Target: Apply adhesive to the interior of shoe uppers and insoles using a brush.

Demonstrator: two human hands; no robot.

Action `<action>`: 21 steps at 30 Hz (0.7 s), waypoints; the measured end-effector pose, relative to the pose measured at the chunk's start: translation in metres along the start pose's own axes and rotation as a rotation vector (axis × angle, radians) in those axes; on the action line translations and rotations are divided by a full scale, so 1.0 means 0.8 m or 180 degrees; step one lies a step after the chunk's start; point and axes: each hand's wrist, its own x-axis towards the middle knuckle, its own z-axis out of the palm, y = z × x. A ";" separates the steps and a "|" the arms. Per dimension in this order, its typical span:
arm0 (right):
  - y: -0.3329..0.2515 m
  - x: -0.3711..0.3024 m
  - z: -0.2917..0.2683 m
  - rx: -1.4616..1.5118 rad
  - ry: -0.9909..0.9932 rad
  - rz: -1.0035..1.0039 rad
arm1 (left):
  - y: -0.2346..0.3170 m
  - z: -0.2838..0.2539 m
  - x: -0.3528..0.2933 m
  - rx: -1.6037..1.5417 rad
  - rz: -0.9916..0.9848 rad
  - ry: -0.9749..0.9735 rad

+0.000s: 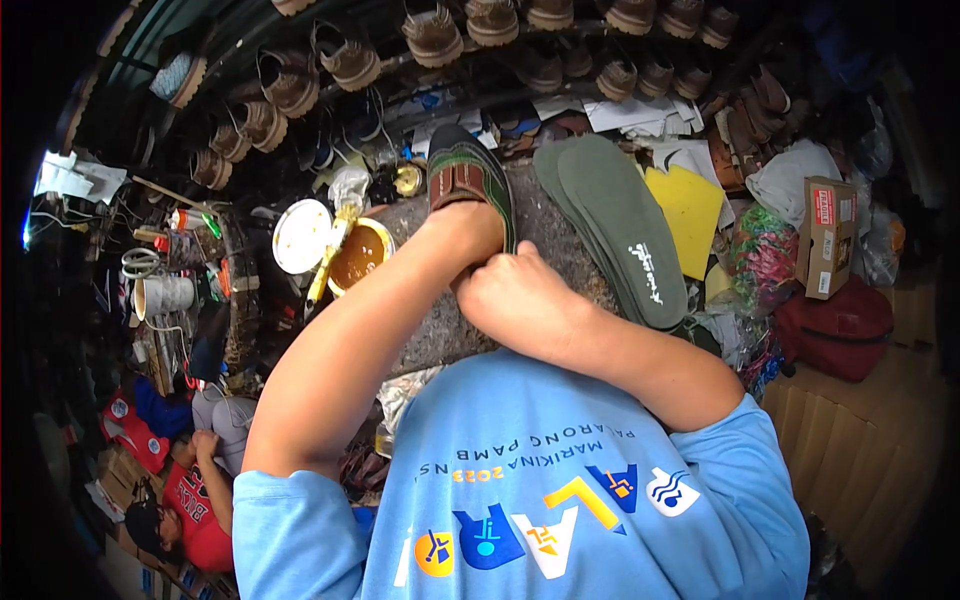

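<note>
A dark shoe (466, 160) with a black toe, a brown strap and green edging points away from me on the grey work surface. My left hand (478, 226) reaches into its opening, so the fingers are hidden inside. Just behind, my right hand (520, 292) is curled closed at the shoe's heel end, its fingertips mostly out of sight. To the right lies a pair of green insoles (620, 215), one overlapping the other. An open tub of amber glue (362, 258) stands left of my forearm, with a yellow-handled brush (328, 262) across its rim.
A white lid (302, 236) leans by the tub. Yellow sheet material (690, 215) lies beyond the insoles. Rows of brown shoes (432, 38) fill the racks ahead. A cardboard box (826, 240) and maroon bag (834, 325) sit right. Another person (200, 500) is at lower left.
</note>
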 end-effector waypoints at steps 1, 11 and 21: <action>-0.002 0.001 -0.001 -0.0006 0.0060 0.0007 | -0.001 -0.006 0.005 -0.0020 -0.0021 -0.0003; 0.006 0.002 0.002 0.0116 0.0005 -0.0061 | 0.009 -0.019 -0.014 0.0140 -0.0041 0.0117; -0.001 0.004 -0.002 0.0004 0.0366 0.0264 | 0.007 -0.036 -0.004 0.0173 0.0008 0.0140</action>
